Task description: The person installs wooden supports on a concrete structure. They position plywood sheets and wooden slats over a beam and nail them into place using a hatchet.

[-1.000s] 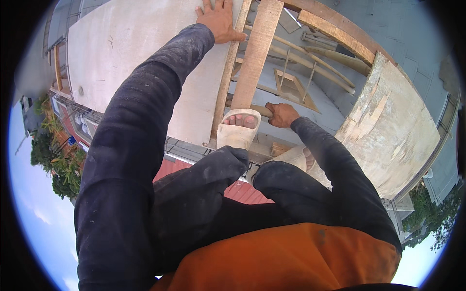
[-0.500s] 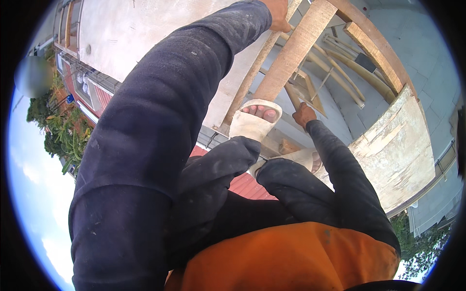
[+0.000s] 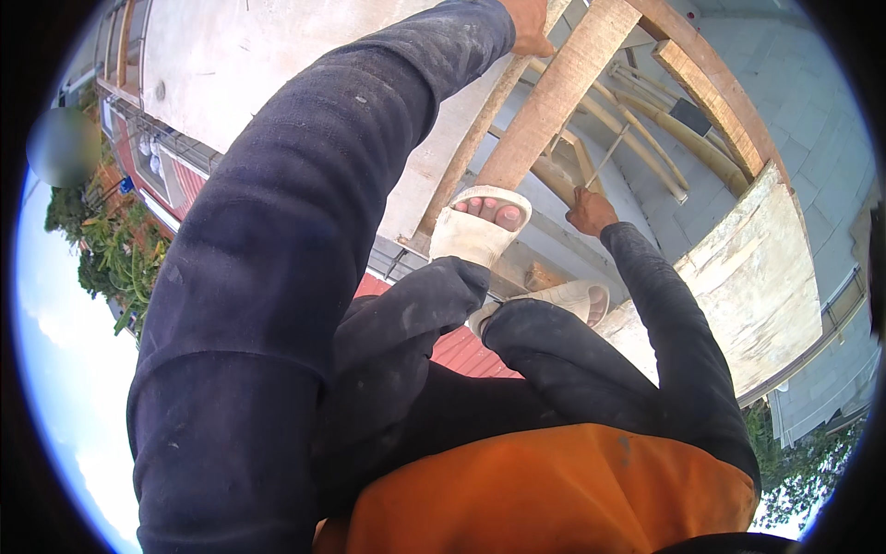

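Right grip (image 3: pixel 592 212): fingers curled around the near end of a wooden piece (image 3: pixel 554 178). The piece extends from this grip up and to the left, into the opening beside the plank (image 3: pixel 558 97). Its far end is hidden.

Left grip (image 3: pixel 529 26): positioned above and left of the right grip, at the timber edge (image 3: pixel 489 120) of the pale panel (image 3: pixel 231 74). The upper frame cuts it off; whether it clasps the edge or only leans there cannot be told.

Support: the left sandal (image 3: pixel 472 242) stands left of the right grip, covering the near end of the plank. The right sandal (image 3: pixel 565 297) is below the right grip, near the stained panel (image 3: pixel 748 291).

Recommended handling:
1. Close the whole right grip around the wooden piece; a hold near the tip alone would probably let it twist.
2. Guide the piece along its own length, clear of the plank to its left and the poles (image 3: pixel 637 138) beyond the grip.
3. Use the left grip for balance, with weight spread over both feet.
4. Confirm the plank is firm before loading it.

Caution: the opening lies directly under the right grip; a dropped piece could fall through.
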Demonstrator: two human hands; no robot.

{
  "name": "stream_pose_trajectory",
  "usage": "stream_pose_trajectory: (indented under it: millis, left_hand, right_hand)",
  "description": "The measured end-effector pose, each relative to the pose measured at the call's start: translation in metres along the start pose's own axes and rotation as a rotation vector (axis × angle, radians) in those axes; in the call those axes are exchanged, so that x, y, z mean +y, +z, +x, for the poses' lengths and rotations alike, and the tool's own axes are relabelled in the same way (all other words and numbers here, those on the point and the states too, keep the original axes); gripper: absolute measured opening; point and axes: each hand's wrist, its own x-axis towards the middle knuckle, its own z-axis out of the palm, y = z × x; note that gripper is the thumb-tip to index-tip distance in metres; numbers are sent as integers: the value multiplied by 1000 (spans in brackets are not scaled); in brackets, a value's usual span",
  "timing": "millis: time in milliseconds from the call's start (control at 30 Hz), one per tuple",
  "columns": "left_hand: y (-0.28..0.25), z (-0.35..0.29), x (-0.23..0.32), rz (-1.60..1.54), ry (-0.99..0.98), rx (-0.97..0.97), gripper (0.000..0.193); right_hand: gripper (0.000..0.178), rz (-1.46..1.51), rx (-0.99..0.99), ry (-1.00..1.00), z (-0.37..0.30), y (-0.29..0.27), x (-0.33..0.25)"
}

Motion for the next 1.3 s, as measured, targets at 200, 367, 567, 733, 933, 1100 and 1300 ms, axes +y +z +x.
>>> stream_pose_trajectory:
  millis: [200,367,567,733,933,1100,1300]
  left_hand:
    - [10,9,-4,16,-24,12,140]
    - [32,13,-19,159,75,142,135]
    - [13,16,-26,74,202,70,129]
    - [11,13,-19,95,186,81,128]
    - [9,10,-18,76,140,35,128]
    - [7,12,-20,99,138,29,130]
    - [-29,25,-47,31,168,-94,109]
  right_hand:
    - [45,-30,-132,-344,-28,-40,-84]
    - [54,38,-7,-198,-15,-57,-62]
    - [60,356,288,-16,4,-88,-40]
    - [53,365,341,52,17,-111,-52]
    - [56,354,329,-37,10,-136,-76]
    - [66,412,237,109,8,-129,-73]
    - [89,88,147,118,-62,-169,-37]
